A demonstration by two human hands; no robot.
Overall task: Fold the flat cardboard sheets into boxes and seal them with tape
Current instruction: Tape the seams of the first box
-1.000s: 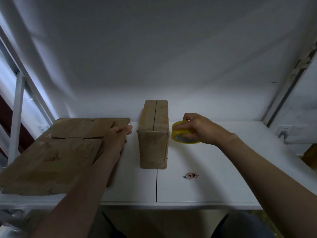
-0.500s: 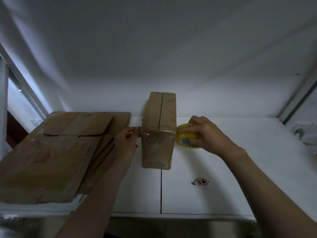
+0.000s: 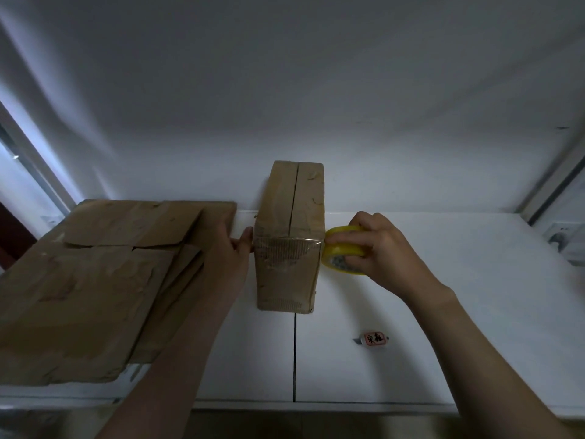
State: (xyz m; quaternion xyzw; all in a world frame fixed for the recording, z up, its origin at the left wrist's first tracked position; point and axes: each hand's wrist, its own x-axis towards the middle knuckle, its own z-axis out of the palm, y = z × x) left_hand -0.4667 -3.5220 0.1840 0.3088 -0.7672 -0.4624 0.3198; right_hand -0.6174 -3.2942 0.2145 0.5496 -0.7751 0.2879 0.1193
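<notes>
A folded cardboard box [image 3: 289,236] stands narrow and upright in the middle of the white table [image 3: 443,312], its top flaps meeting in a seam. A strip of clear tape runs across its near face, from the left edge to a yellow tape roll [image 3: 343,250] at the right edge. My right hand [image 3: 380,248] grips the roll against the box's right side. The fingers of my left hand [image 3: 229,255] touch the box's left edge where the tape starts; whether they pinch the tape end I cannot tell.
A pile of flat cardboard sheets [image 3: 91,280] covers the left of the table and overhangs its front edge. A small cutter with a red label [image 3: 373,339] lies near the front right. A white wall stands close behind the box.
The tape strip now spans the box's near face. My right hand has drawn the roll to the box's right edge. My left hand has moved from the flat sheets to the box's left edge.
</notes>
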